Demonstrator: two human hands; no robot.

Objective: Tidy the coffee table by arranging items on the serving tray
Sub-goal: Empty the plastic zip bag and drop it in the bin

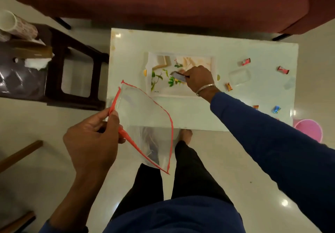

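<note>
A rectangular serving tray (183, 93) with a leaf and flower print lies in the middle of the white coffee table (199, 40). My right hand (198, 79) hovers over the tray, fingers pinched on a small blue-grey wrapper (178, 77). My left hand (92, 138) holds a clear plastic bag with a red edge (145, 124) by its rim, off the table's near left corner. Small wrapped candies lie loose on the table's right side: red ones (246, 61) (283, 69), an orange one (229, 86), a blue one (276, 109). A clear plastic lid (239, 77) rests beside the tray.
A dark red sofa (163, 2) runs along the table's far side. A dark wooden stool (72, 69) with boxes and a paper roll stands to the left. A pink bucket (309, 129) sits on the floor at the right. My legs and a bare foot (186, 135) are at the near edge.
</note>
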